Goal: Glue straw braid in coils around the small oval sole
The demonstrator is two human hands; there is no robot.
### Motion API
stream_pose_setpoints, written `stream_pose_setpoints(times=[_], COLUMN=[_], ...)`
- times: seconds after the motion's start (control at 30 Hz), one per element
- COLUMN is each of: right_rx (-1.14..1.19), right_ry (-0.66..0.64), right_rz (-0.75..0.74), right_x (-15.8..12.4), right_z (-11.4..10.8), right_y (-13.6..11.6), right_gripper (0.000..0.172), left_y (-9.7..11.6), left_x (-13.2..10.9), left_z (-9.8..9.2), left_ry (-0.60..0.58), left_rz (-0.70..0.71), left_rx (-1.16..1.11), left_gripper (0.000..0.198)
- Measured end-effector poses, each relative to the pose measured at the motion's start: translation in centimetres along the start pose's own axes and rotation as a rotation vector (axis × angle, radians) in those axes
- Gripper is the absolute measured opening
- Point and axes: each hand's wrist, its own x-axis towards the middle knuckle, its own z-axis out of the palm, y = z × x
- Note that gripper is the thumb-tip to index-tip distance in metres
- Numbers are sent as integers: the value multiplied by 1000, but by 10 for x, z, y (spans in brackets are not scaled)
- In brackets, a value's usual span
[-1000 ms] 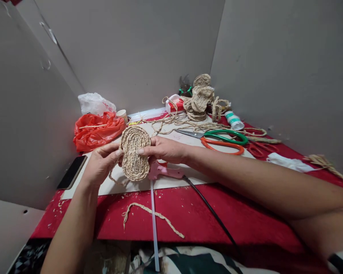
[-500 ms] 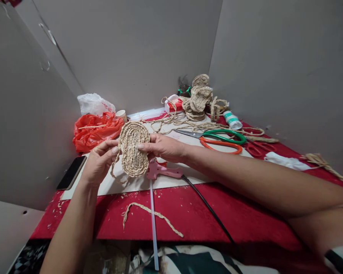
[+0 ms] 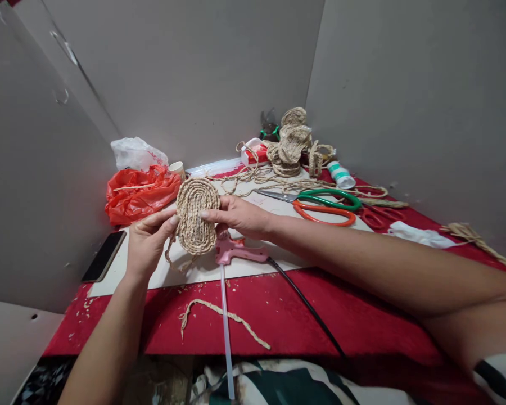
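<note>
An oval coil of braided straw cord (image 3: 197, 191) is held up between my two hands, its flat face toward me. My right hand (image 3: 238, 215) grips its right edge, thumb across the front and fingers behind. At the left edge, my left hand (image 3: 152, 236) pinches the rim between thumb and fingers, and a loose end of braid (image 3: 168, 253) hangs below. Just under the coil lies a pink glue gun (image 3: 242, 253) with a long clear glue stick (image 3: 226, 332) sticking out toward me.
Large scissors (image 3: 316, 203) with green and orange handles lie right of centre. Braided pieces (image 3: 290, 146) are piled at the back. A red plastic bag (image 3: 141, 194) and a phone (image 3: 104, 256) are at left. A short braid (image 3: 223, 309) lies on the red cloth (image 3: 172, 332).
The coil has tilted slightly and its lower edge has risen a little. My left hand has shifted along its left rim. My right hand keeps its grip.
</note>
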Motion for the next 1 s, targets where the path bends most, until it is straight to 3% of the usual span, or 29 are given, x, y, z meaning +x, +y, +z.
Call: stream_pose_setpoints(times=[0.13, 0.43, 0.57, 0.77, 1.0], right_rx=[1, 61, 102, 80, 183], right_ry=[37, 132, 182, 214, 293], right_rz=[-11, -71, -75, -28, -176], right_x=[-1, 0, -2, -5, -7], right_z=[3, 10, 14, 16, 17], right_y=[-1, 1, 4, 0, -10], right_gripper=[26, 23, 28, 29, 19], left_y=[3, -3, -9, -10, -22], left_x=[-5, -13, -15, -17, -22], left_z=[5, 13, 18, 21, 24], left_ry=[24, -67, -99, -74, -152], left_rz=[72, 319, 337, 279, 404], left_rx=[152, 487, 530, 410, 469], left_gripper=[23, 38, 54, 51, 54])
